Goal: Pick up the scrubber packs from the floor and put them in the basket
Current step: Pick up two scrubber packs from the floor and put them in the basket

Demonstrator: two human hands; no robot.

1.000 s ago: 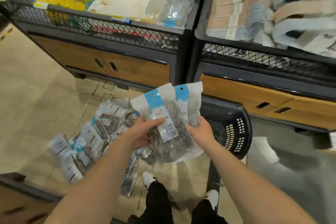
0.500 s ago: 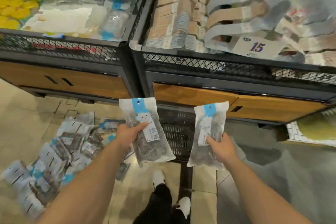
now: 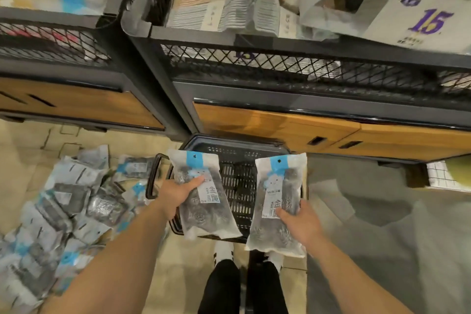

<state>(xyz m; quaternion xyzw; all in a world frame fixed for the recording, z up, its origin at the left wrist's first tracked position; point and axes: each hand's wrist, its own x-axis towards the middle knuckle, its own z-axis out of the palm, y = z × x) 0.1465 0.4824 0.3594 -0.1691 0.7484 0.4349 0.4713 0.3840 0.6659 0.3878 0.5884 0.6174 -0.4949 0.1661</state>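
- I see the display stands (image 3: 293, 99) across the top of my view: dark metal frames with mesh fronts and wooden drawer fronts below. The bins above hold stacked packaged goods, and a card with a purple "15" (image 3: 430, 21) sits at the upper right.
- The floor (image 3: 30, 160) is pale tile on the left and grey on the right.
- A heap of scrubber packs (image 3: 63, 214) lies on the floor at the left, overlapping one another, just beside the basket's handle.
- The black basket (image 3: 238, 160) stands on the floor against the foot of the stand, straight ahead of my feet. Its slotted inside shows between the two packs I hold; I cannot tell if anything lies in it.
- My legs in black trousers (image 3: 242, 285) and white shoes show at the bottom, near the basket's front edge.
- The left pack (image 3: 204, 194) hangs over the left half of the basket, blue tab upward, slightly tilted.
- The right pack (image 3: 277, 201) hangs over the basket's right edge, also tab upward.
- My left hand (image 3: 175, 195) is closed around the left pack's side, thumb laid across its front.
- My right hand (image 3: 299, 223) clasps the lower part of the right pack, thumb on its label.
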